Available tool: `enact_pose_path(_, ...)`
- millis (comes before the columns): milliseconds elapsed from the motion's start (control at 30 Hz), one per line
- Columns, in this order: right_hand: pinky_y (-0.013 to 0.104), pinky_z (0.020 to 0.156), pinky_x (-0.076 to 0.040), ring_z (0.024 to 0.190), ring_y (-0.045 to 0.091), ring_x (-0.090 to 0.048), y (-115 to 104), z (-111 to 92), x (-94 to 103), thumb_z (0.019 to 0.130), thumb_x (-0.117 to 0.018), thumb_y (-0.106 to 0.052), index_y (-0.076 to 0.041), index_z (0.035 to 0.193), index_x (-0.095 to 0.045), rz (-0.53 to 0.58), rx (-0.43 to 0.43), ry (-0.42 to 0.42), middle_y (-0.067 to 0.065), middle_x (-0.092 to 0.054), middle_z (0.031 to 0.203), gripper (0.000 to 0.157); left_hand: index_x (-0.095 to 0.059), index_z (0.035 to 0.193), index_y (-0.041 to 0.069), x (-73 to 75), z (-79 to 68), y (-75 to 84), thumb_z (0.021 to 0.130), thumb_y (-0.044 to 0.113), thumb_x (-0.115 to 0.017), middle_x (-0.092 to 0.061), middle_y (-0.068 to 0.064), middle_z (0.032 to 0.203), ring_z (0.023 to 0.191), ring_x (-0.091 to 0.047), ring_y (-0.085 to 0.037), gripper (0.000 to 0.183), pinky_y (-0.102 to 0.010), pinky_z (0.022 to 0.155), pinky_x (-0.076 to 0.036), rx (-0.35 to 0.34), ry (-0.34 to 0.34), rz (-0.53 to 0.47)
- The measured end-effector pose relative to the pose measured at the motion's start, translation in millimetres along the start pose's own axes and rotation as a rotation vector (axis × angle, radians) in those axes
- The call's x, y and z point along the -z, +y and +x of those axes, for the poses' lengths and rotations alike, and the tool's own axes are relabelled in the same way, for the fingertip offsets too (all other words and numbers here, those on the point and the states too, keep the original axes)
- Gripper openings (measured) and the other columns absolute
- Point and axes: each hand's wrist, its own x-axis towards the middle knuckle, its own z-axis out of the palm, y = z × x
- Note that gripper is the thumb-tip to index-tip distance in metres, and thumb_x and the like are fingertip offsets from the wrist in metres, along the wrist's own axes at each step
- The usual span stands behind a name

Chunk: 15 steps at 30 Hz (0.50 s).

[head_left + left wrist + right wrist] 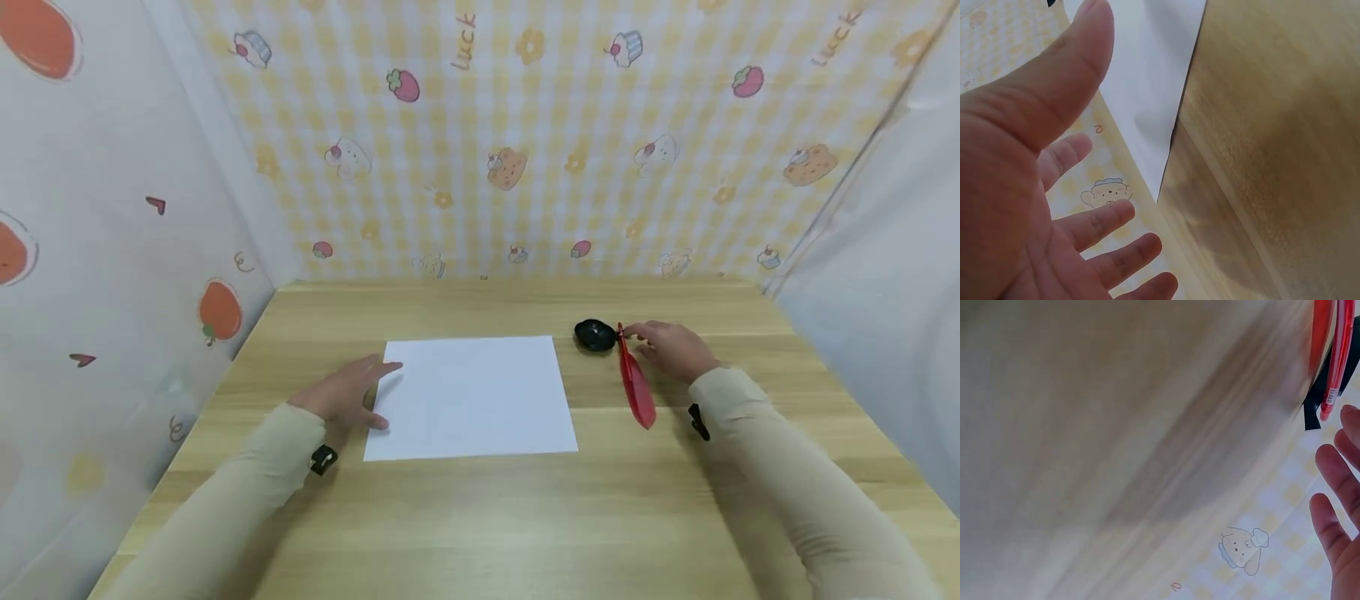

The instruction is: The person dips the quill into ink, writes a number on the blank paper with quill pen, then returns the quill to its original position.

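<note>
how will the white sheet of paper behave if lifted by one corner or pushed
The white sheet of paper looks thin at its edge, so it would probably droop when lifted. Lying flat on the smooth-looking wooden tabletop, it may slide easily if pushed.

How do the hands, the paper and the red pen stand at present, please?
Left hand spread at left edge of white paper. Right hand beside red pen, contact unclear. Black bowl-shaped item close to pen: possible obstacle.
</note>
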Motion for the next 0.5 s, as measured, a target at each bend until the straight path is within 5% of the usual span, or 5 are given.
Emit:
enact_pose_path(233, 0.045, 0.067, -0.055, 0.077, 0.031, -0.068, 0, 9, -4.3, 0.079, -0.075, 0.005, -0.005, 0.107, -0.069, -0.056, 0.051, -0.004, 0.017, -0.071, 0.092, 0.03, -0.034, 0.15, 0.008, -3.4, -2.7, -4.6, 0.075, 0.032, -0.084, -0.034, -0.025, 0.144, 0.129, -0.037, -0.042, 0.093, -0.058, 0.102, -0.033, -0.027, 0.0, -0.006)
enact_pose_path(500, 0.042, 0.06, -0.054, 0.07, 0.029, -0.066, 7, 12, -11.5, 0.078, -0.075, 0.005, -0.006, 0.107, -0.069, -0.095, 0.061, -0.068, 0.013, -0.068, 0.087, 0.031, -0.035, 0.15, 0.007, -0.1, 3.4, -11.2, 0.078, 0.03, -0.082, -0.031, -0.026, 0.147, 0.133, -0.032, -0.046, 0.089, -0.06, 0.104, -0.03, -0.025, -0.043, -0.027)
